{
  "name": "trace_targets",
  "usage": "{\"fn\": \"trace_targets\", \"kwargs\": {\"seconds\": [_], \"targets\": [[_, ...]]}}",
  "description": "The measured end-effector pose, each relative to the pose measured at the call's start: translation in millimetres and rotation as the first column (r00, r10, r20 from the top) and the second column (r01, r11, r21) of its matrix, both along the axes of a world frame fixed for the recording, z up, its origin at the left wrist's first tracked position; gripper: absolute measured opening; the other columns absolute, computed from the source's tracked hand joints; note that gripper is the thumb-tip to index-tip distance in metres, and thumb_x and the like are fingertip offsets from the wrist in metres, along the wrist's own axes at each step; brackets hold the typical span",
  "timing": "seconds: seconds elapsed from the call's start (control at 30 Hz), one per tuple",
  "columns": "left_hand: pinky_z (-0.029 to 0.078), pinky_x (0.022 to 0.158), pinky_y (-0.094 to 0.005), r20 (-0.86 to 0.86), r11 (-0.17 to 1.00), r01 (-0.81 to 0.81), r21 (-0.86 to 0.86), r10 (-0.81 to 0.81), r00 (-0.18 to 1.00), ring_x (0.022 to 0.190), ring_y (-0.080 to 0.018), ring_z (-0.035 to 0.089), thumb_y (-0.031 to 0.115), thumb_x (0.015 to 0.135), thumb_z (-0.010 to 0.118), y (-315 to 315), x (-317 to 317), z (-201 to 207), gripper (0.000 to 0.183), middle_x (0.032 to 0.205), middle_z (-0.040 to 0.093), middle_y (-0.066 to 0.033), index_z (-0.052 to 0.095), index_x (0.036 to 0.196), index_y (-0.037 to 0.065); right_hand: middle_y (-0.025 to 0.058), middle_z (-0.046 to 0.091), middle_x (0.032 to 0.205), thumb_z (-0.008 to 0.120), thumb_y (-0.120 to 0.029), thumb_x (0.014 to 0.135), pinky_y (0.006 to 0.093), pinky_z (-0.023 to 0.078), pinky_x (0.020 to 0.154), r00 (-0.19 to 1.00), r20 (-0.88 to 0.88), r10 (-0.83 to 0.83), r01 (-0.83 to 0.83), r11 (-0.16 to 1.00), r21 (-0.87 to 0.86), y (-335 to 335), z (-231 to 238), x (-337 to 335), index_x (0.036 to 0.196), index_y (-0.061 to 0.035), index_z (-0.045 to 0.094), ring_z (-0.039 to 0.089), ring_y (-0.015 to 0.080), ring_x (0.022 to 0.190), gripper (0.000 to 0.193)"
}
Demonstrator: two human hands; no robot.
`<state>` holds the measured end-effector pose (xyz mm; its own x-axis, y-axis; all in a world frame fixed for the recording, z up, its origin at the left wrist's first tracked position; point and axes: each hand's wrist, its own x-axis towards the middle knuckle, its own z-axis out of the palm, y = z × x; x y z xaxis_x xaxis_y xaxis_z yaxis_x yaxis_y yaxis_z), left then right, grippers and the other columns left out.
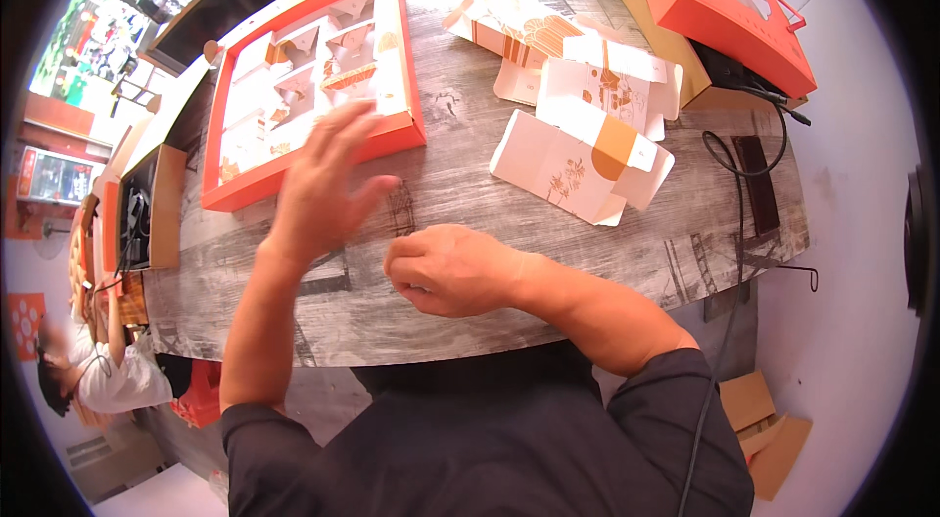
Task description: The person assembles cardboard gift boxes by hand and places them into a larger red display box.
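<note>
My left hand [328, 179] is raised over the table [460, 194], fingers spread and released, grasping nothing. The fingertips overlap the near rim of the orange tray [406, 130], which lies at about 11 o'clock from my chest; the hand is motion-blurred, so I cannot tell whether it touches the rim or hovers just above it.

My right hand [452, 270] sits at roughly 12 o'clock, close in, knuckles up and fingers curled into a loose fist resting on the tabletop. Whether anything small sits inside the curl is hidden; nothing shows.

The tray holds white and orange card inserts [328, 62] standing in its compartments, folded upright, apparently so each cell keeps its shape.

At 1 o'clock, well apart from both hands, flat unfolded carton blanks [578, 160] lie overlapping in a loose pile, printed face up, with more blanks [514, 32] behind them toward the far edge. Laid flat like this they stay within reach of the right arm.

At 2 o'clock an orange lidded box [725, 3] rests tilted on a brown carton [676, 47]. A black cable [754, 160] loops over the table's right end, beside a dark flat object I cannot identify.

Another person crouches far off at 8 o'clock.
</note>
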<state>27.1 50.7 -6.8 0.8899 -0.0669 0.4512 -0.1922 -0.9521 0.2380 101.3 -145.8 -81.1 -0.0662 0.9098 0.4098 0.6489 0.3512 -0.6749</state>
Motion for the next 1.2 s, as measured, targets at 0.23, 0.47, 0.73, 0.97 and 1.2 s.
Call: {"fn": "trace_targets", "kwargs": {"seconds": [0.23, 0.47, 0.73, 0.97, 1.2], "targets": [[0.037, 0.115, -0.0483, -0.152, 0.981, 0.169, -0.092, -0.182, 0.971, 0.133, -0.037, 0.048, 0.018, 0.077, 0.083, -73, 78, -16, 0.08, 0.143, 0.05, -0.0182, 0.044, 0.147, 0.007, 0.0104, 0.064, 0.104, 0.073, -0.025, 0.086, 0.047, 0.051, 0.085, 0.999, 0.007, 0.036, -0.034, 0.984, -0.173, -3, 13, 1, 0.094, -0.0073, 0.063, 0.063, 0.034, 0.101, 0.022], [0.033, 0.116, -0.0523, -0.212, 0.99, 0.142, -0.016, -0.142, 0.967, 0.12, -0.0344, 0.055, 0.021, 0.077, 0.082, -79, 100, -41, 0.09, 0.121, 0.06, -0.0138, 0.036, 0.153, 0.011, 0.0119, 0.067, 0.107, 0.075, -0.026, 0.086, 0.0446, 0.052, 0.088, 0.999, 0.03, 0.032, -0.023, 0.966, -0.257, -3, 23, 4, 0.102, -0.008, 0.066, 0.064, 0.0338, 0.104, 0.026], [0.051, 0.088, -0.0411, -0.092, 0.884, 0.11, -0.454, -0.169, 0.981, 0.097, -0.0303, 0.063, 0.002, 0.076, 0.073, -57, 47, -16, 0.031, 0.095, 0.066, -0.0102, 0.068, 0.107, 0.005, 0.0102, 0.067, 0.105, 0.074, -0.026, 0.087, 0.0431, 0.054, 0.086, 0.998, 0.056, 0.016, -0.005, 0.981, -0.194, -3, 21, 3, 0.104, -0.0091, 0.066, 0.066, 0.0319, 0.101, 0.026], [0.056, 0.082, -0.0422, 0.289, 0.921, 0.003, -0.389, 0.119, 0.95, 0.081, -0.0251, 0.067, -0.003, 0.076, 0.074, -21, -40, 11, 0.019, 0.086, 0.066, -0.0059, 0.067, 0.091, 0.006, 0.0114, 0.069, 0.108, 0.072, -0.027, 0.09, 0.0416, 0.054, 0.086, 0.993, -0.051, -0.106, 0.089, 0.96, -0.264, 0, 21, -5, 0.11, -0.0074, 0.066, 0.068, 0.0303, 0.102, 0.028], [0.055, 0.095, -0.0433, 0.457, 0.997, 0.02, -0.068, 0.014, 0.889, 0.079, -0.0186, 0.066, 0.006, 0.079, 0.072, -28, -60, -25, 0.015, 0.089, 0.066, 0.0002, 0.067, 0.092, 0.012, 0.0125, 0.064, 0.122, 0.055, -0.032, 0.106, 0.0381, 0.058, 0.082, 0.341, -0.897, -0.282, -0.011, 0.953, -0.304, 2, -2, 9, 0.138, -0.005, 0.046, 0.069, 0.0258, 0.107, 0.043]]}}
